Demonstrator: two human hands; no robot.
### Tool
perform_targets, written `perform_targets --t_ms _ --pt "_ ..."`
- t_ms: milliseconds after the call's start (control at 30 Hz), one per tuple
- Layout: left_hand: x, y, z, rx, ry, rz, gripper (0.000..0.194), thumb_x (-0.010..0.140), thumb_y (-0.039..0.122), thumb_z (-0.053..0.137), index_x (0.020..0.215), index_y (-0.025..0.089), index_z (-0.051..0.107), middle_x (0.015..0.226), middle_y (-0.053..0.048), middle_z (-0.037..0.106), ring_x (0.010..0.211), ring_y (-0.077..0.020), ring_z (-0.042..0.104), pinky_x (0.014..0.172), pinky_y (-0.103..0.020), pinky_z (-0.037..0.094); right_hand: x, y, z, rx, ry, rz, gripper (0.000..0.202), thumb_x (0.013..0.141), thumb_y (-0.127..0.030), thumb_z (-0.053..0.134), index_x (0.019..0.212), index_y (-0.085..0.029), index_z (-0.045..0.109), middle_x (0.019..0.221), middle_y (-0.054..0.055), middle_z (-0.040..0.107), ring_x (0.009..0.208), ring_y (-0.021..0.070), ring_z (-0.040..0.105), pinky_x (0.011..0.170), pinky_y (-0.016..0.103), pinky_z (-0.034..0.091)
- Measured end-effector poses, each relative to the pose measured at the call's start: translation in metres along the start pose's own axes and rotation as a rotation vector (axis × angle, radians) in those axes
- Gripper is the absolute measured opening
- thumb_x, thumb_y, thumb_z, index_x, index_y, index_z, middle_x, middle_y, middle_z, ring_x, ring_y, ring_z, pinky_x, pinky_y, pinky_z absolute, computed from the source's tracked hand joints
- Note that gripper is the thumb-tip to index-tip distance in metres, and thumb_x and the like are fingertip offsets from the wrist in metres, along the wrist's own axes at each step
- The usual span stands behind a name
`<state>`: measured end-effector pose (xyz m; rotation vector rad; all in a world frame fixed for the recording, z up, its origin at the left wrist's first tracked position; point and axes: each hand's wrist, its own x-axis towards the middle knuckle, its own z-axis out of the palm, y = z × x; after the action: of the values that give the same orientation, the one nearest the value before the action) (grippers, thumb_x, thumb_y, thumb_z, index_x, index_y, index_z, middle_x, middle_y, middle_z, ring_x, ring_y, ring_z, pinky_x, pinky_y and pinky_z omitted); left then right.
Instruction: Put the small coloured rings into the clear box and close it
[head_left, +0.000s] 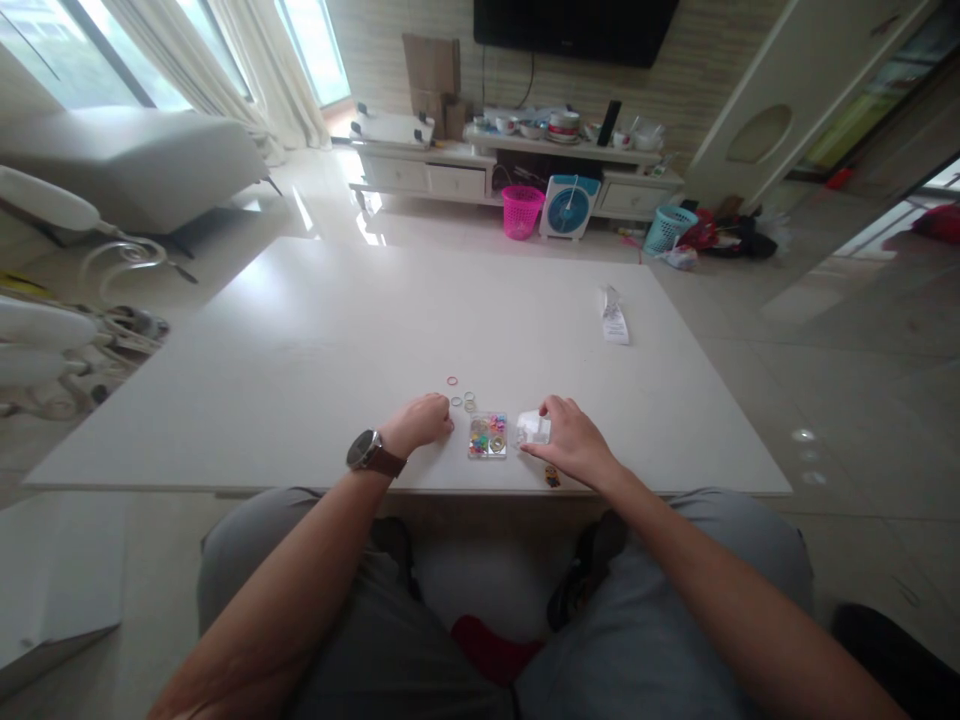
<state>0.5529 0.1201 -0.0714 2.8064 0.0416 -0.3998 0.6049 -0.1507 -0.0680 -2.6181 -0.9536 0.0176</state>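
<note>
My left hand (426,418), with a watch on its wrist, rests on the table with its fingers curled closed. Whatever it holds, if anything, is hidden. Just beyond its fingertips lie several small rings, among them a red ring (452,381) and a pale ring (469,397). Between my hands sits a clear divided case (487,436) with colourful small pieces in its compartments. My right hand (573,438) grips a small clear-white plastic piece (533,428), thumb on the near side and fingers on the far side. A small yellow cartoon figure (553,477) lies below that hand.
The white table (360,320) reaches well beyond my hands. A crumpled clear packet with a white label (616,326) lies at its far right. Past the table stand a pink basket (522,212), a blue-and-white fan (569,208) and a low cabinet with dishes. White chairs are at the left.
</note>
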Motion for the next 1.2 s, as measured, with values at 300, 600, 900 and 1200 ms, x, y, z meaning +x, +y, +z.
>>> perform_targets --t_ms 300,600,900,1200 --pt "-0.004 -0.001 -0.016 -0.014 -0.069 -0.009 0.012 0.077 0.024 0.057 0.075 0.016 0.065 0.079 -0.008 0.070 0.068 -0.0159 0.059 0.059 -0.026 0.040 -0.001 -0.002 -0.001 0.063 -0.021 0.025 0.069 0.069 -0.042 0.080 0.125 -0.019 0.046 0.113 0.010 0.062 0.108 0.0284 0.055 0.090 0.042 0.047" --pt "0.000 -0.011 -0.017 -0.156 -0.040 0.059 0.014 0.070 0.019 0.060 0.081 0.018 0.069 0.073 -0.002 0.068 0.063 -0.0124 0.057 0.057 -0.024 0.039 -0.002 0.003 -0.001 0.099 -0.011 -0.018 0.066 0.070 -0.040 0.078 0.125 -0.019 0.048 0.113 0.009 0.061 0.107 0.0277 0.055 0.092 0.043 0.047" --pt "-0.003 -0.006 -0.012 -0.158 -0.056 0.104 0.012 0.070 0.017 0.059 0.068 0.020 0.071 0.069 -0.002 0.068 0.063 -0.0141 0.058 0.059 -0.025 0.040 -0.004 0.013 0.006 0.125 -0.022 -0.025 0.066 0.071 -0.042 0.078 0.125 -0.018 0.048 0.118 0.010 0.060 0.108 0.0273 0.054 0.094 0.042 0.047" --pt "0.000 -0.008 -0.007 -0.105 -0.048 0.070 0.016 0.071 0.018 0.061 0.085 0.019 0.068 0.077 -0.002 0.070 0.067 -0.0145 0.060 0.060 -0.024 0.041 -0.002 0.013 0.005 -0.031 -0.082 0.002 0.056 0.072 -0.045 0.078 0.114 -0.015 0.056 0.113 0.012 0.060 0.108 0.0283 0.053 0.095 0.042 0.046"
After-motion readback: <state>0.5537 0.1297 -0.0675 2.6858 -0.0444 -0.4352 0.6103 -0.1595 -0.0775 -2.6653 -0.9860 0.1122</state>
